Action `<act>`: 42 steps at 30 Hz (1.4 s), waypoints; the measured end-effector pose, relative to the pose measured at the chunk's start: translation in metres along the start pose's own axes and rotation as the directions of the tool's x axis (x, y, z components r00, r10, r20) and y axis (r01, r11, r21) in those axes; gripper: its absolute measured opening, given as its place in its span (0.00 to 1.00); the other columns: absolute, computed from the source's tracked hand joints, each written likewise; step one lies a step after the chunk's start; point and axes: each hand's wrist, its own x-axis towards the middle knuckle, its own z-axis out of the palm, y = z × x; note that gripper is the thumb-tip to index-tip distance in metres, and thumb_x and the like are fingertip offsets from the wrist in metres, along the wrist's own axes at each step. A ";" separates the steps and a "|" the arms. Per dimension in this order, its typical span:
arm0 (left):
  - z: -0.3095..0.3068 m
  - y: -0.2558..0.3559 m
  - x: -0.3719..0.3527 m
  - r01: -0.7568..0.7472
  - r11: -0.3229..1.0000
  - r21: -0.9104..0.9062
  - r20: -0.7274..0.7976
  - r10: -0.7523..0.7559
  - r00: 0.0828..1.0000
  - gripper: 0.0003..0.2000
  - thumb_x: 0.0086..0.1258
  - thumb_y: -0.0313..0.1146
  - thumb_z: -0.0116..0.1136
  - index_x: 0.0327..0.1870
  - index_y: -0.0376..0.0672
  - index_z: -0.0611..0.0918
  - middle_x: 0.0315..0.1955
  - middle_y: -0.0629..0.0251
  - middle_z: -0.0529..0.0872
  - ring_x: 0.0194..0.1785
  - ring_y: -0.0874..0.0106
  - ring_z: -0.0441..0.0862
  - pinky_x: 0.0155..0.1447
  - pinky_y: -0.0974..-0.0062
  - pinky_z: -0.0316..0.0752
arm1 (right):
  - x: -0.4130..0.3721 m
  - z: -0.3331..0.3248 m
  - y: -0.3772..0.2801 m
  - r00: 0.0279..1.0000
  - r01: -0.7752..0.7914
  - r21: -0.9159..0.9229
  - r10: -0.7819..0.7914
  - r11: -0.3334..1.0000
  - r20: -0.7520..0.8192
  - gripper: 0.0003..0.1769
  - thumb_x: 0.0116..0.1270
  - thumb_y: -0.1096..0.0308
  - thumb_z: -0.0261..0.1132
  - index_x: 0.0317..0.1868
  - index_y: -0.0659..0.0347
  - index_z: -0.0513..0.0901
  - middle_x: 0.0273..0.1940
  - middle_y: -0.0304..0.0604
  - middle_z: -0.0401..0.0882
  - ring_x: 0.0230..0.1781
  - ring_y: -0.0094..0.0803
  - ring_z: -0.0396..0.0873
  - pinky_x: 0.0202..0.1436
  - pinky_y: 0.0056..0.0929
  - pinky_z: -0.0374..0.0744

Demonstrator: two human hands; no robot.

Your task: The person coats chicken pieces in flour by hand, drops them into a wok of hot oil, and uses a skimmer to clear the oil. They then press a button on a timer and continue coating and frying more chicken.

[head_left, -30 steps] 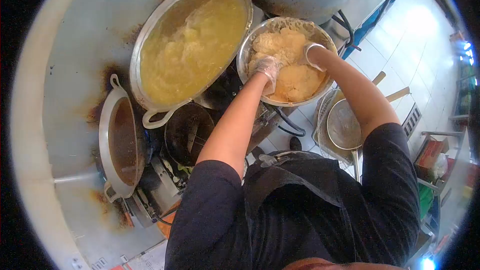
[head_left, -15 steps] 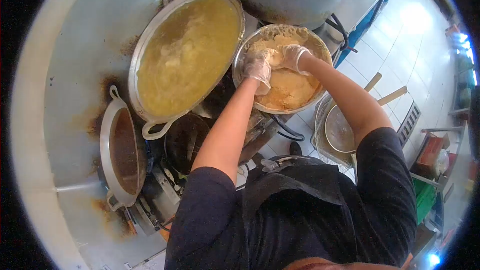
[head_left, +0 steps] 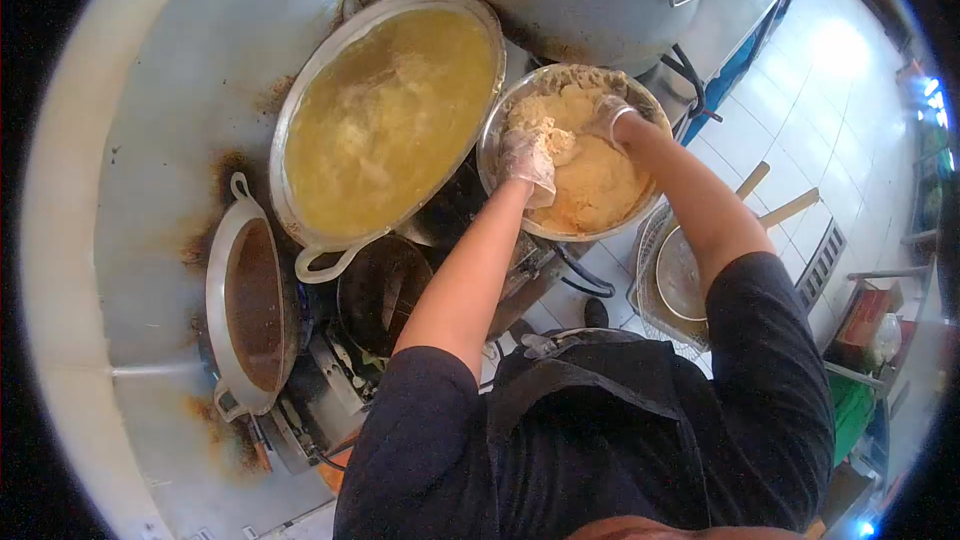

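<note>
Both my hands wear clear plastic gloves and are inside a round metal bowl (head_left: 490, 145) of pale floury coating (head_left: 597, 178). At the bowl's left side, my left hand (head_left: 530, 160) is closed around a lumpy, flour-covered piece (head_left: 556, 143). My right hand (head_left: 608, 118) reaches into the flour at the right side; its fingers are partly buried, and what they hold, if anything, is hidden. Left of the bowl, a large wok (head_left: 284, 155) holds bubbling yellow oil (head_left: 385, 120) with pale pieces in it.
A big lidded pot (head_left: 590, 15) stands behind the bowl. At the left sits a smaller wok (head_left: 222, 325) of dark brown liquid, with a dark pan (head_left: 375, 295) beside it. Strainers with wooden handles (head_left: 680, 275) are at the right, over a wire basket.
My hands have moved apart; the right one has shifted right and down into the flour, away from the piece at my left hand. The whole view has shifted slightly.
</note>
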 end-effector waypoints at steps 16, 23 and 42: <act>0.015 0.016 0.028 -0.093 0.050 0.994 0.103 -0.233 0.967 0.19 0.67 0.46 0.54 0.54 0.46 0.80 0.48 0.59 0.82 0.49 0.64 0.79 0.51 0.63 0.74 | -0.037 -0.074 -0.039 0.987 0.098 -0.133 -0.079 0.986 0.138 0.19 0.59 0.57 0.66 0.44 0.62 0.85 0.44 0.51 0.85 0.43 0.44 0.83 0.48 0.37 0.79; 0.014 0.037 0.033 -0.178 -0.103 0.979 0.164 -0.134 0.977 0.20 0.68 0.44 0.53 0.56 0.43 0.80 0.53 0.55 0.81 0.55 0.63 0.79 0.58 0.62 0.73 | -0.068 -0.083 -0.038 0.992 0.002 -0.022 -0.005 1.000 -0.130 0.26 0.64 0.49 0.60 0.51 0.62 0.82 0.53 0.50 0.81 0.53 0.44 0.78 0.56 0.36 0.76; 0.021 0.001 0.047 -0.235 0.565 0.791 0.128 0.222 0.967 0.18 0.73 0.36 0.45 0.61 0.41 0.75 0.57 0.53 0.79 0.59 0.64 0.77 0.61 0.67 0.72 | -0.072 -0.061 -0.056 0.980 0.097 -0.485 -0.169 0.869 -0.107 0.22 0.65 0.55 0.58 0.55 0.56 0.79 0.51 0.43 0.82 0.56 0.34 0.76 0.58 0.27 0.73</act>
